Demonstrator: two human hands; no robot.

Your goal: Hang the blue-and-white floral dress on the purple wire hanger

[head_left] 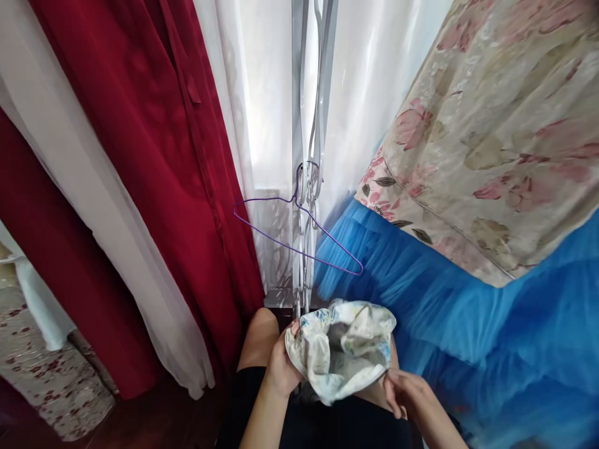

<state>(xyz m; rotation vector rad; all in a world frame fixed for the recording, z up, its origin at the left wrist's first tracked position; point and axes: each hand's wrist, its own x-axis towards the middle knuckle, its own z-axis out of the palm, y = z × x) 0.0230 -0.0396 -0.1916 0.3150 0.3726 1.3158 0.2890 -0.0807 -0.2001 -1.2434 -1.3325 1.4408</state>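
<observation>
A white floral cloth [322, 355] with blue and yellow print is bunched above my lap, its middle opened into a hollow. My left hand [283, 363] is closed on its left edge, with the thumb and fingertips at the rim. At the lower right edge, my right hand [403, 390] pinches the fabric with curled fingers. Beyond the cloth, a purple wire hanger [299, 249] hangs bare by its hook from a white chain-like hanging strip [309, 212]. Neither hand touches the hanger.
Long red curtain-like fabric [187, 156] and pale fabric hang on the left. To the right, floral fabric [486, 137] hangs over blue tulle [421, 280], close to my right hand. White sheer curtains [374, 75] cover the back. Dark floor [145, 418] shows below left.
</observation>
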